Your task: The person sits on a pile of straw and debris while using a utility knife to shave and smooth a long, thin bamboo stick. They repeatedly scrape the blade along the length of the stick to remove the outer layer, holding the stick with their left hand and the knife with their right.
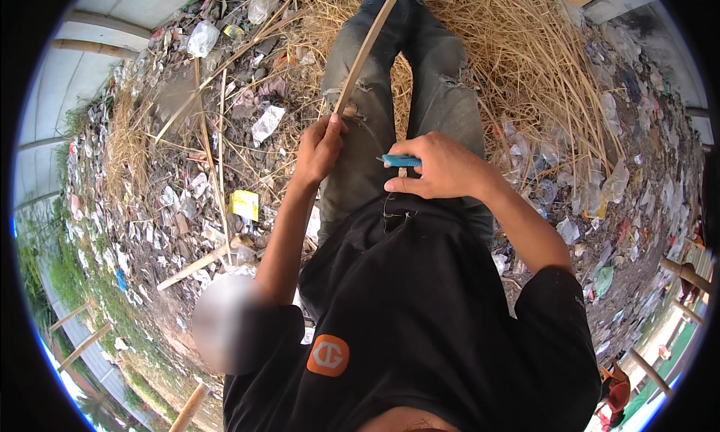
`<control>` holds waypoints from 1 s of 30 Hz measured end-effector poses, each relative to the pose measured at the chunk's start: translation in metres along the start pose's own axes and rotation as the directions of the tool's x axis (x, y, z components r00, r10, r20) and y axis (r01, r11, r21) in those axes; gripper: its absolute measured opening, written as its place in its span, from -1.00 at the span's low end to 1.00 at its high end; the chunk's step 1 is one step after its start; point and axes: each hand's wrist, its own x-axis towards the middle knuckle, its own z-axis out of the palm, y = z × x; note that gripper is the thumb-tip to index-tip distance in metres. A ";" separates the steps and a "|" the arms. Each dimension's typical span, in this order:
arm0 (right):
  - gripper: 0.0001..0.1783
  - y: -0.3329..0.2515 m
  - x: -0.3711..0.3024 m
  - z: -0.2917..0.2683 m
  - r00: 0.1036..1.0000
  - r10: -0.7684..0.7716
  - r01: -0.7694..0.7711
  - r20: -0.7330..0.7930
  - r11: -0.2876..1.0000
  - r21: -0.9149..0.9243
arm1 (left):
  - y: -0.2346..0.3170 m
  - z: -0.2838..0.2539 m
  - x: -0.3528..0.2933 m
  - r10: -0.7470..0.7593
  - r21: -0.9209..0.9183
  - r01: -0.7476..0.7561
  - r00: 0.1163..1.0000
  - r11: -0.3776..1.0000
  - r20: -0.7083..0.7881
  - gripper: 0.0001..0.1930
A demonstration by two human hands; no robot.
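Observation:
My left hand (321, 148) is closed round the lower end of a long, flat bamboo strip (369, 48). The strip slants up and to the right over my legs, past the top of the view. In my right hand (446, 166) is a teal utility knife (402, 160), gripped over my lap with its tip toward the left. A small pale piece (403, 172) shows just under the knife, between fingers and thumb; I cannot tell its kind. The two hands are apart, and the knife does not touch the strip. Worn, torn trousers (442, 106) cover my outstretched legs.
Dry straw (517, 64) lies heaped beyond and right of my legs. Litter and plastic scraps cover the ground both sides, with a yellow packet (244, 205) and a loose bamboo piece (196, 268) at left. A person in orange (618, 393) is at the lower right edge.

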 end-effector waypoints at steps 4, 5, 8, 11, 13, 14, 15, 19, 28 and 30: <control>-0.63 -0.005 0.000 0.034 0.958 -0.115 0.137 0.264 0.988 -0.066 | -0.002 0.002 0.000 -0.001 0.020 0.001 1.000 1.000 -0.027 -0.55; -0.65 0.001 0.001 0.029 0.974 -0.119 0.124 0.191 0.992 -0.016 | -0.003 0.002 0.001 0.010 0.052 -0.008 0.999 0.999 -0.038 -0.53; -0.69 0.019 0.017 -0.012 0.994 -0.102 0.107 -0.036 0.981 0.162 | -0.004 0.003 -0.002 0.046 0.164 -0.031 0.995 0.986 -0.091 -0.50; -0.66 0.029 0.020 -0.063 0.886 0.148 -0.094 -0.439 0.985 0.142 | -0.015 -0.001 0.001 0.067 0.176 -0.047 0.992 0.983 -0.109 -0.52; -0.62 0.070 0.011 -0.094 0.688 0.148 -0.038 -0.711 0.985 0.168 | -0.016 0.003 0.004 0.091 0.140 -0.078 0.991 0.987 -0.093 -0.58; -0.64 0.086 0.002 -0.112 0.533 0.228 -0.106 -0.815 0.973 0.203 | -0.014 0.004 0.003 0.090 0.148 -0.075 0.991 0.986 -0.097 -0.58; -0.65 0.101 -0.006 -0.127 0.355 0.294 -0.165 -0.887 0.954 0.250 | -0.013 0.005 0.002 0.088 0.156 -0.072 0.991 0.985 -0.100 -0.58; -0.62 0.135 -0.014 -0.126 0.149 0.368 -0.099 -0.918 0.929 0.356 | -0.015 0.006 0.005 0.087 0.142 -0.074 0.993 0.987 -0.086 -0.57; -0.71 0.033 0.003 0.006 0.993 0.063 -0.050 -0.099 0.991 0.124 | -0.007 0.000 0.005 0.046 0.194 -0.028 0.995 0.981 -0.088 -0.50; -0.68 0.027 0.010 0.027 0.996 -0.083 0.084 -0.024 0.994 0.067 | -0.006 0.000 0.004 0.040 0.191 -0.022 0.995 0.981 -0.091 -0.50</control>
